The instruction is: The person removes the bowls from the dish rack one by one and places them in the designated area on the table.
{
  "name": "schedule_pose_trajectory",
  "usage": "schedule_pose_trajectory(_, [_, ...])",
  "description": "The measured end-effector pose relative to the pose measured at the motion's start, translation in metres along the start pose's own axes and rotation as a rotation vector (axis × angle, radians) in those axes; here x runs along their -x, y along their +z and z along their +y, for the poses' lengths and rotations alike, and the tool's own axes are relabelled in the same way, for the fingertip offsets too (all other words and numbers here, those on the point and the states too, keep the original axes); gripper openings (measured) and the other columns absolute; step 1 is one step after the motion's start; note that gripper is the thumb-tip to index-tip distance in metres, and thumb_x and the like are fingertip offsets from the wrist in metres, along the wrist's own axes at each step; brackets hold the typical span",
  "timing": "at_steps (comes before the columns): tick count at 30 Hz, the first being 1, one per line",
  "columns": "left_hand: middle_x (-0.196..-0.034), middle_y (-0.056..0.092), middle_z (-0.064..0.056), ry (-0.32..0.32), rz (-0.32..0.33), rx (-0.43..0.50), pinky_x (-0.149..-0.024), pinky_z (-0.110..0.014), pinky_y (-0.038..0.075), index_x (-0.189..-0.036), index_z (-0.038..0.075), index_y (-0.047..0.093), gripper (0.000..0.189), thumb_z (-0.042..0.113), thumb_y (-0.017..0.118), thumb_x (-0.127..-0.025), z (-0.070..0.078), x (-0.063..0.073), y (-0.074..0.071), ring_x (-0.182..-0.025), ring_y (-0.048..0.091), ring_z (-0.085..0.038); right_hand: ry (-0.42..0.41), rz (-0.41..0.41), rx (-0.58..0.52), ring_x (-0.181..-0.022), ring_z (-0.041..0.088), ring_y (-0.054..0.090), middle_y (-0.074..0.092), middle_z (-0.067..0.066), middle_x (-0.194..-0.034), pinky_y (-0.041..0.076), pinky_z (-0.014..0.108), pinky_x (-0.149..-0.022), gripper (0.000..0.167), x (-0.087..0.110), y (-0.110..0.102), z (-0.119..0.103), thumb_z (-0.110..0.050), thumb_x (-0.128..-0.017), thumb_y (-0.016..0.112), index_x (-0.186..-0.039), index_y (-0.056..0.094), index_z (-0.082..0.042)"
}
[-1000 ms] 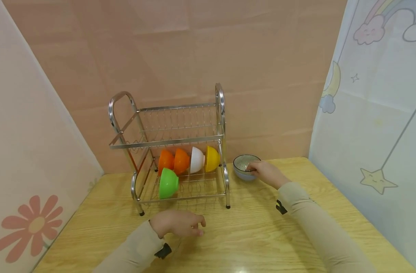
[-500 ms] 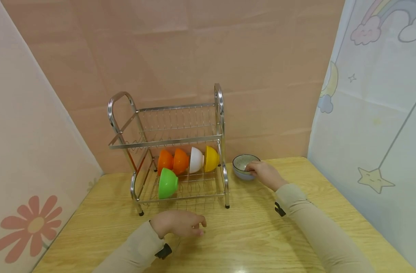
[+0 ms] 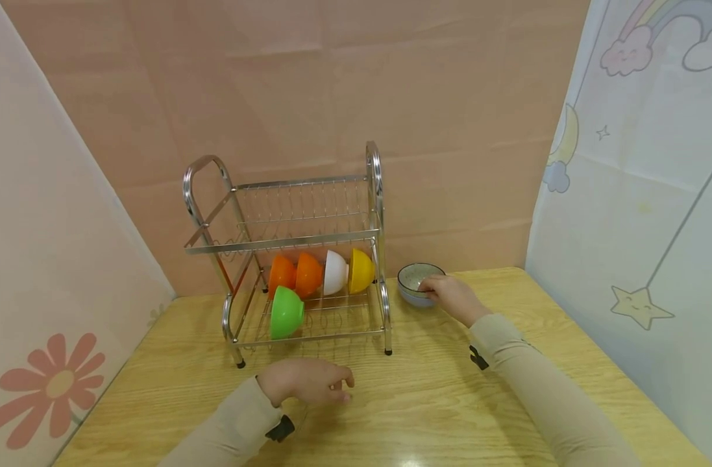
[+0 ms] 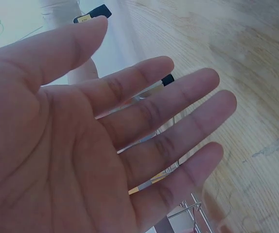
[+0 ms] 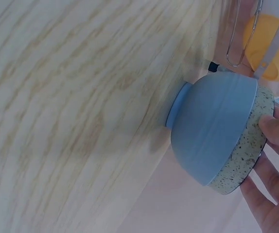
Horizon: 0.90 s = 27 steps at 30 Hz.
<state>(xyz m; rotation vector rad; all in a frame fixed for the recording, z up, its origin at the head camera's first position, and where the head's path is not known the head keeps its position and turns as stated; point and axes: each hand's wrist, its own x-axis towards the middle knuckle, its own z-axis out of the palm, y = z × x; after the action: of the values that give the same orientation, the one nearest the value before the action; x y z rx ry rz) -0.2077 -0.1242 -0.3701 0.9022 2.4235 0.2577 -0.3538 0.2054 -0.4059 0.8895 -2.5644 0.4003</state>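
At the table's back right stands a bowl (image 3: 414, 298), blue below, with a speckled band under its dark rim; whether the band is a second nested bowl I cannot tell. My right hand (image 3: 452, 298) pinches its near right rim, thumb outside and fingers inside. In the right wrist view the bowl (image 5: 212, 128) has its foot at or very near the wood. My left hand (image 3: 309, 381) is in front of the dish rack, holding nothing; its fingers (image 4: 178, 97) are spread and relaxed in the left wrist view.
A two-tier metal dish rack (image 3: 291, 243) stands left of the bowl. On its lower tier sit two orange bowls (image 3: 307, 275), a white bowl (image 3: 335, 272), a yellow bowl (image 3: 361, 271) and a green bowl (image 3: 286, 314), all tipped sideways. Pink cloth (image 3: 461, 130) hangs behind the wooden table (image 3: 426, 408).
The head view has shifted very slightly. Both hands and the bowl otherwise stay where they were, the right hand still gripping the rim.
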Motion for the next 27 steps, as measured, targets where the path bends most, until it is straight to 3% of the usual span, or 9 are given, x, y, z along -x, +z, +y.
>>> schedule_pose_trajectory(27, [-0.101, 0.064, 0.008, 0.0, 0.001, -0.009, -0.081, -0.028, 0.051, -0.124, 0.018, 0.058, 0.03, 0.035, 0.054, -0.099, 0.0, 0.0015, -0.0015, -0.09, 0.059, -0.004, -0.004, 0.02, 0.039, -0.086, 0.021, 0.068, 0.071, 0.003, -0.095, 0.056, 0.036, -0.073, 0.016, -0.0027, 0.0026, -0.0038, -0.004, -0.084, 0.073, -0.099, 0.071, -0.01])
